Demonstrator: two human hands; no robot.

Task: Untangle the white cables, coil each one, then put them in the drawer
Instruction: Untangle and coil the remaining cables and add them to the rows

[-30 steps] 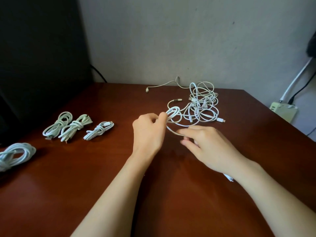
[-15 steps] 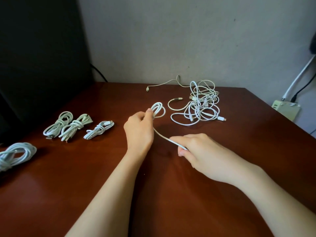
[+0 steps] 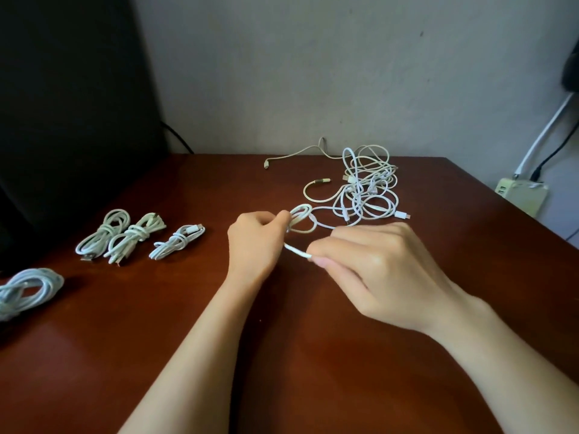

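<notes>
Compared with half a second before, the right hand (image 3: pixel 376 270) has come closer to the left hand (image 3: pixel 253 242), and the straight piece of the white cable (image 3: pixel 296 250) between them is shorter now. Both forearms come in from 6 o'clock over the brown surface (image 3: pixel 282 386). The hands are near the middle of the view, a little apart from each other. The right hand is curled, and its thumb and fingertips pinch the cable at the end of the straight piece; how the cable goes on inside this hand is hidden. The left hand is curled too and pinches the small loops (image 3: pixel 302 219) of the same cable between thumb and forefinger, so that the loops stand out from the hand toward 1 o'clock. Whether the loops touch the surface or hang just over it, one cannot tell.

At 8 o'clock from the hands, at the left edge of the view, lies a big coiled cable (image 3: pixel 28 289). At 9 o'clock three smaller coiled cables (image 3: pixel 134 239) lie side by side, each wrapped round its middle. At 1 o'clock, just behind the loops, lies the tangled pile (image 3: pixel 366 189) of white cables, with several plugs showing. One thin cable end (image 3: pixel 266 165) reaches from the pile toward 12 o'clock, along the foot of the wall (image 3: pixel 313 73). At 2 o'clock, past the edge of the surface, is a pale power strip (image 3: pixel 520 195). At 10 o'clock stands a dark panel (image 3: pixel 62 89).
</notes>
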